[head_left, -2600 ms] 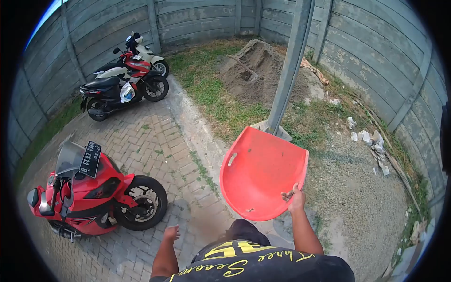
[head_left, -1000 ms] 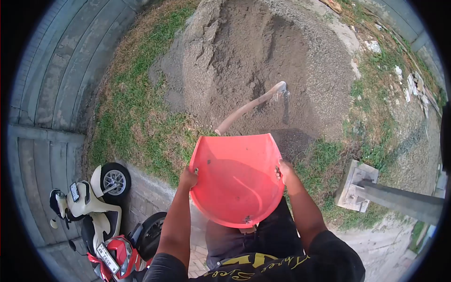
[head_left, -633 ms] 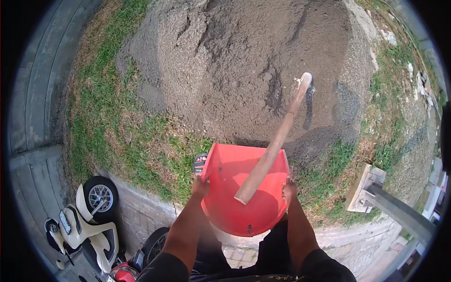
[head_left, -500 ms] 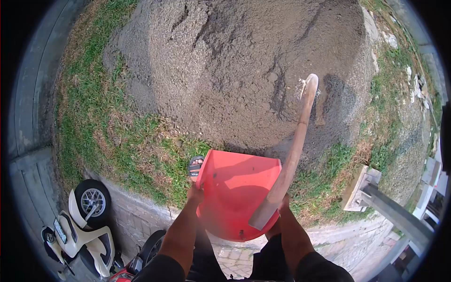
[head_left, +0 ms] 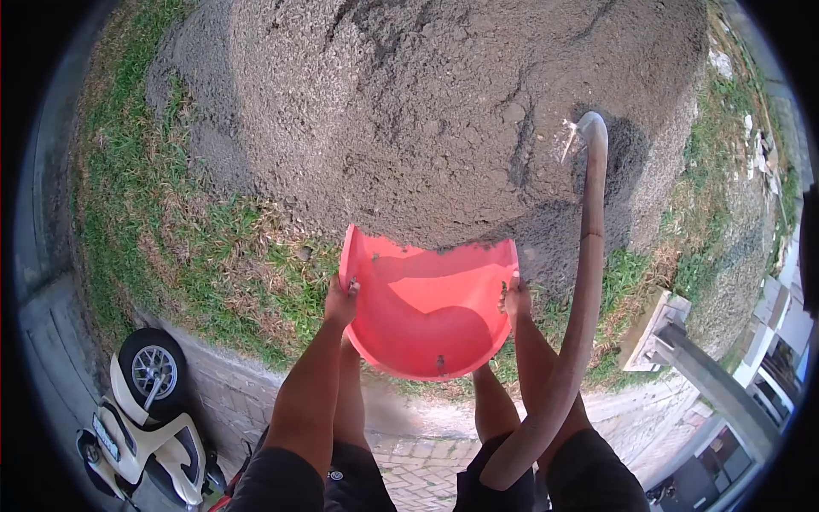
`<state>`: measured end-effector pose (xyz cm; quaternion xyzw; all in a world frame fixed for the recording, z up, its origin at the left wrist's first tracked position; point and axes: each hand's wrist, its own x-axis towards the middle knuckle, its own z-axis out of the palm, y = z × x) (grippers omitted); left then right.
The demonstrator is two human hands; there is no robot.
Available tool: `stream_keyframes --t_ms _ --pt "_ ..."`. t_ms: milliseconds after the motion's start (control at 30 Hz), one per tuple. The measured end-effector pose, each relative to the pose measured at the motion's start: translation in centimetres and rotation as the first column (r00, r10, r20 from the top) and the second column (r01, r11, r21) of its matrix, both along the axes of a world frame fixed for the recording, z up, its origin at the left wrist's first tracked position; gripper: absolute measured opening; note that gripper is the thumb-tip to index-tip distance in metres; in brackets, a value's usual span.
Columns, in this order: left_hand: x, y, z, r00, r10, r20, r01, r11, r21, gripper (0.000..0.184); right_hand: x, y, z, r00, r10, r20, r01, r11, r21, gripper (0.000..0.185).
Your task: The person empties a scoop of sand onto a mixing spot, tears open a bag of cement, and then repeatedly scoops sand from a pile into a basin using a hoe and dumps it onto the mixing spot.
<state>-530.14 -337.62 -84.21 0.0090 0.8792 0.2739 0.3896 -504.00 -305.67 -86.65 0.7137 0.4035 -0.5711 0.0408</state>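
Observation:
A red, curved plastic scoop pan [head_left: 426, 320] is in front of my legs, its straight front edge against the foot of a grey sand pile [head_left: 444, 128]. Its inside holds only a few dark specks of dirt. My left hand [head_left: 342, 300] is closed on the pan's left side wall. On the opposite wall my right hand [head_left: 516, 299] grips the rim, with the fingertips showing inside. A hoe [head_left: 590, 230] stands with its metal head in the sand to the right, and its long curved wooden handle slants back over my right forearm.
Patchy grass [head_left: 213, 282] borders the sand on the left. A low concrete kerb [head_left: 247, 350] and brick paving [head_left: 418, 465] lie near my legs. A scooter [head_left: 149, 444] is parked at lower left. A metal post with a base plate [head_left: 657, 337] stands at right.
The red pan has moved forward and its front edge has dropped to the sand, both hands still on it. The hoe handle, which overlapped the pan, is now to its right.

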Motion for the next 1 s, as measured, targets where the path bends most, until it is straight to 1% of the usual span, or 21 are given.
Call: stream_keyframes --t_ms 33,67,133,167,200,233,267,300,333,367,400,433,467,500,533,633,667,800,867,933,1000 --pt "-0.1 0.4 0.0 0.983 -0.083 -0.161 0.086 0.996 0.012 0.067 0.3 1.2 0.6 1.0 -0.004 0.002 0.004 1.0 -0.002 0.046" --pt "-0.1 1.5 0.8 0.983 -0.088 -0.162 0.091 0.996 0.014 0.067 0.9 3.5 1.9 0.978 -0.126 -0.169 0.117 0.991 -0.06 0.05" --pt "-0.5 5.3 5.4 0.825 -0.336 -0.455 0.176 0.917 -0.358 0.076 1.2 8.9 6.1 0.802 -0.366 -0.473 0.29 0.929 -0.228 0.062" --pt "-1.2 8.1 9.8 0.991 -0.087 -0.103 0.08 0.994 -0.068 0.074 -1.6 10.4 10.1 0.721 -0.413 -0.556 0.303 0.91 -0.282 0.067" --pt "-1.5 11.0 14.9 0.941 0.072 0.332 -0.132 0.978 0.162 0.072 -4.5 11.8 14.1 0.631 -0.46 -0.625 0.305 0.888 -0.345 0.073" --pt "-0.5 12.7 18.7 0.794 -0.008 0.607 -0.269 0.892 0.364 0.073 -9.4 12.3 20.1 0.607 -0.447 -0.657 0.274 0.894 -0.355 0.076" --pt "0.6 15.6 24.5 0.547 -0.041 0.836 -0.481 0.802 0.354 0.075 -12.6 13.6 24.1 0.614 -0.428 -0.664 0.238 0.902 -0.362 0.072" --pt "2.2 17.5 28.7 0.333 -0.174 0.927 -0.579 0.738 0.346 0.077 -15.0 14.8 26.5 0.618 -0.407 -0.672 0.199 0.909 -0.366 0.069" --pt "3.7 19.3 31.8 0.304 -0.277 0.912 -0.426 0.816 0.39 0.077 -16.8 16.0 26.8 0.61 -0.401 -0.684 0.198 0.913 -0.358 0.069" --pt "4.8 20.7 34.0 0.264 -0.372 0.89 -0.257 0.862 0.437 0.076 -18.4 17.1 26.3 0.772 -0.305 -0.557 0.209 0.95 -0.23 0.063" --pt "5.5 21.1 35.4 0.061 -0.286 0.956 -0.372 0.883 0.287 0.073 -19.1 17.5 25.6 0.896 -0.218 -0.386 0.193 0.976 -0.103 0.059" --pt "5.6 21.3 37.3 0.116 -0.176 0.978 -0.461 0.862 0.21 0.041 -18.1 18.0 23.7 0.914 -0.166 -0.371 0.128 0.984 -0.123 0.054" --pt "7.2 20.6 37.9 0.122 -0.185 0.975 -0.456 0.862 0.221 0.041 -16.7 18.2 21.6 0.93 -0.113 -0.35 0.067 0.988 -0.142 0.051" --pt "10.4 18.8 37.3 0.508 -0.22 0.833 -0.197 0.912 0.361 0.036 -15.6 16.7 20.7 0.935 -0.059 -0.349 0.025 0.995 -0.102 0.042" --pt "13.8 16.4 35.9 0.79 -0.299 0.535 0.093 0.922 0.377 0.032 -14.7 14.3 20.9 0.938 0.0 -0.347 -0.021 0.998 -0.056 0.035" --pt "22.7 7.6 31.8 0.862 -0.216 0.458 0.059 0.941 0.333 0.038 -13.8 5.1 26.9 0.96 0.029 -0.28 -0.002 0.995 0.096 0.029" --pt "23.3 6.7 33.7 0.907 -0.209 0.364 0.114 0.957 0.266 0.036 -13.6 3.0 28.7 0.956 0.034 -0.293 -0.004 0.995 0.103 0.027" --pt "24.0 6.2 34.1 0.909 -0.192 0.369 0.137 0.976 0.171 0.037 -16.1 1.3 35.7 0.922 0.08 -0.378 -0.022 0.988 0.154 0.028" --pt "20.0 9.4 35.1 0.959 -0.059 0.277 -0.017 0.965 0.262 0.036 -19.3 3.3 38.7 0.766 0.179 -0.618 -0.012 0.965 0.264 0.032" --pt "13.9 14.0 35.5 0.997 -0.04 0.065 -0.002 0.842 0.54 0.032 -24.4 6.2 44.3 0.752 0.227 -0.619 -0.023 0.948 0.319 0.031" --pt "8.4 18.4 33.0 0.996 0.007 0.088 -0.06 0.783 0.619 0.023 -29.4 9.0 47.7 0.676 0.279 -0.682 0.045 0.908 0.417 0.027"
